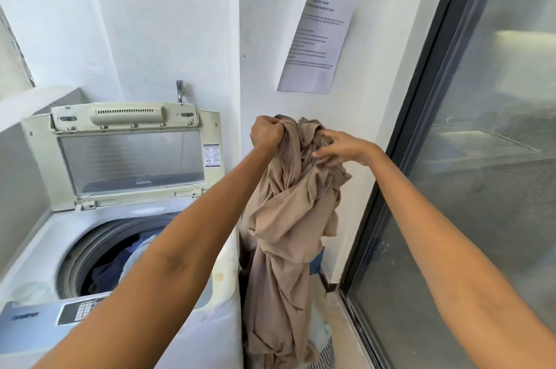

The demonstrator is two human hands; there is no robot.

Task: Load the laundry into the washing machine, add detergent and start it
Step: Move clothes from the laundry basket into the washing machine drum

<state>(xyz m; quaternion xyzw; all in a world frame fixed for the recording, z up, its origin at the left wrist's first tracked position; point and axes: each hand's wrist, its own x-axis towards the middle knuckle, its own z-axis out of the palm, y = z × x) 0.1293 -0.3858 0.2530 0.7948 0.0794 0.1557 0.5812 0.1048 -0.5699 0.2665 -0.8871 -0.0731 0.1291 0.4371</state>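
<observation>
Loading is partway: dark clothes [111, 266] already lie in the open washing machine [60, 236], while the left hand [264, 132] clenches and the right hand [340, 146] pinches a beige garment [288, 218] held up beside it; detergent and starting remain.

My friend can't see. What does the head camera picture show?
Two hands, left hand and right hand, hold up a beige cloth beside an open washing machine with blue clothes inside.

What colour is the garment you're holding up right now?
Plain beige-tan, no pattern; the garment shows clearly in the head view, held by both hands.
</observation>
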